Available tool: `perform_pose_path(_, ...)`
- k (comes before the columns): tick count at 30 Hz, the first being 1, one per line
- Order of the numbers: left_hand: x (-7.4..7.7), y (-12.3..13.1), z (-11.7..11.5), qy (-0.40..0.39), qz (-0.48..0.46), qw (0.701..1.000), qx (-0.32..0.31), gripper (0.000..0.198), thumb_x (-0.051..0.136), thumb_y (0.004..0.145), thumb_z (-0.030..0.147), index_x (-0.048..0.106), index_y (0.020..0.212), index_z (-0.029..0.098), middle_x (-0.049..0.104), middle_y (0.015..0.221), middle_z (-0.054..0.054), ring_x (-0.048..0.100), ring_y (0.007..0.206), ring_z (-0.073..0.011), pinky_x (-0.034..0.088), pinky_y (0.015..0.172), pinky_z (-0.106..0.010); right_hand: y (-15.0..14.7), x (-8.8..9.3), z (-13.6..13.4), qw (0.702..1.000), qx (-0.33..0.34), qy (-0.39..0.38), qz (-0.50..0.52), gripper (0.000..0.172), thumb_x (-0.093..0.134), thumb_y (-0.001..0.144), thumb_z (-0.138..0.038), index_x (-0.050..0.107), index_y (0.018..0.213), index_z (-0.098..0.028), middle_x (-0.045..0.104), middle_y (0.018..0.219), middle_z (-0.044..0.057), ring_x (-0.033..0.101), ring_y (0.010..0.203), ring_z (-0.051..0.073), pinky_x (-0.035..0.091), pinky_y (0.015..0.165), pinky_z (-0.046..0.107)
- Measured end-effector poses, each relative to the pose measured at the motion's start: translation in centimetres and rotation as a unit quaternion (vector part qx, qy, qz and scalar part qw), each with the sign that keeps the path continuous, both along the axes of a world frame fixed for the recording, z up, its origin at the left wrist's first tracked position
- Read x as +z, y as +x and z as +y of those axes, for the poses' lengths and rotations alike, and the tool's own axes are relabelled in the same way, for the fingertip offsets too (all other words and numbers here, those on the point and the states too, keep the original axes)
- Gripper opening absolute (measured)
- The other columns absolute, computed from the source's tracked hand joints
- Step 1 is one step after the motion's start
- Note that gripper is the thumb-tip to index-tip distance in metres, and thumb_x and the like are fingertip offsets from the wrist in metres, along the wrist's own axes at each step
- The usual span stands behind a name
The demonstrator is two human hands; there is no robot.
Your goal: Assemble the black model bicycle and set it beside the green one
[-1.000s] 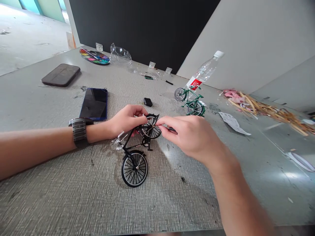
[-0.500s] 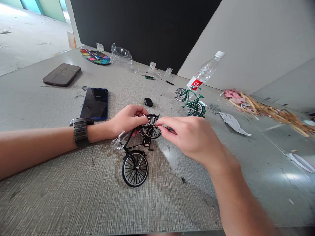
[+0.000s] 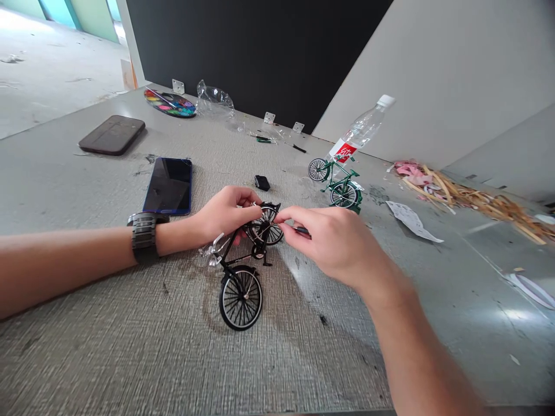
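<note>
A small black model bicycle (image 3: 259, 252) is tilted on the table, its front wheel towards me and its silver handlebar to the left. My left hand (image 3: 225, 212) is closed around the rear end, thumb and fingers pinching it beside the rear wheel (image 3: 267, 234). With thumb and forefinger close to that wheel's hub, my right hand (image 3: 336, 240) grips a thin dark tool (image 3: 302, 230). Most of the tool is hidden by the fingers, so its kind is unclear.
A green model bicycle (image 3: 342, 185) stands before a plastic bottle (image 3: 359, 130). Around lie a phone (image 3: 169, 186), a brown flat case (image 3: 113, 134), a small black object (image 3: 262, 182), a paint palette (image 3: 177, 105), crumpled clear plastic (image 3: 214, 99), paper (image 3: 410, 219) and wood strips (image 3: 481, 202).
The black bicycle's front wheel has swung very slightly to the right. Both hands keep their hold at the rear wheel; the view has shifted a little.
</note>
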State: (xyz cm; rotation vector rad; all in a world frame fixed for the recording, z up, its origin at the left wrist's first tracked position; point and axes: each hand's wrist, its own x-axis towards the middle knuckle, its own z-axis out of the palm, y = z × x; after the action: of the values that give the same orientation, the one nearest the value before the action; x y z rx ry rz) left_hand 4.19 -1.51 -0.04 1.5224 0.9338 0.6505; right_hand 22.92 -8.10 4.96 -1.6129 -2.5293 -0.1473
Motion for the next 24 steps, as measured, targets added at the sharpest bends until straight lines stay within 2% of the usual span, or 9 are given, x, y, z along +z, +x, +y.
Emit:
perform_pose_path(4, 0.9, 0.0, -0.2, 0.027, 0.025, 0.999, 0.012, 0.005, 0.056, 0.085, 0.015, 0.06, 0.081, 0.015, 0.053, 0.057, 0.005, 0.054, 0.035, -0.0066, 0.035, 0.032, -0.018, 0.0, -0.5, 0.2, 0.999, -0.005, 0.022, 0.026, 0.02, 0.052, 0.093, -0.025, 0.071, 0.098, -0.023, 0.071, 0.071, 0.0, 0.061, 0.061, 0.015, 0.036, 0.058, 0.028)
perform_pose_path(7, 1.8, -0.2, -0.1, 0.063, 0.053, 0.997, 0.01, 0.004, 0.057, 0.084, 0.018, 0.06, 0.082, 0.015, 0.053, 0.056, 0.004, 0.056, 0.036, -0.0086, 0.035, 0.033, -0.02, 0.0, -0.9, 0.4, 0.998, 0.003, 0.03, 0.062, 0.019, 0.053, 0.092, -0.023, 0.071, 0.099, -0.021, 0.069, 0.071, 0.0, 0.057, 0.057, 0.013, 0.036, 0.056, 0.027)
perform_pose_path(13, 4.4, -1.1, 0.1, 0.158, 0.168, 0.973, 0.019, 0.012, 0.06, 0.078, 0.024, 0.062, 0.087, 0.016, 0.054, 0.062, 0.004, 0.061, 0.04, -0.0114, 0.039, 0.039, -0.022, -0.5, -1.7, 0.8, 0.984, 0.008, 0.029, 0.176, 0.017, 0.055, 0.092, -0.023, 0.069, 0.098, -0.019, 0.063, 0.066, -0.002, 0.048, 0.053, 0.01, 0.034, 0.054, 0.026)
perform_pose_path(17, 5.6, -1.8, 0.0, 0.214, 0.261, 0.941, 0.008, 0.013, 0.059, 0.075, 0.028, 0.062, 0.081, 0.016, 0.056, 0.061, 0.004, 0.062, 0.042, -0.0113, 0.039, 0.044, -0.022, -1.5, -2.9, 0.9, 0.966, 0.009, 0.006, 0.259, 0.016, 0.056, 0.092, -0.025, 0.069, 0.098, -0.019, 0.059, 0.063, -0.004, 0.045, 0.052, 0.009, 0.034, 0.054, 0.025)
perform_pose_path(24, 6.3, -2.2, 0.0, 0.221, 0.358, 0.907, -0.006, 0.017, 0.057, 0.075, 0.031, 0.062, 0.08, 0.017, 0.06, 0.064, 0.001, 0.061, 0.043, -0.0121, 0.037, 0.045, -0.023, -2.9, -5.1, 1.3, 0.918, -0.006, -0.071, 0.391, 0.017, 0.056, 0.093, -0.032, 0.067, 0.092, -0.019, 0.05, 0.055, -0.007, 0.039, 0.048, 0.008, 0.031, 0.05, 0.025)
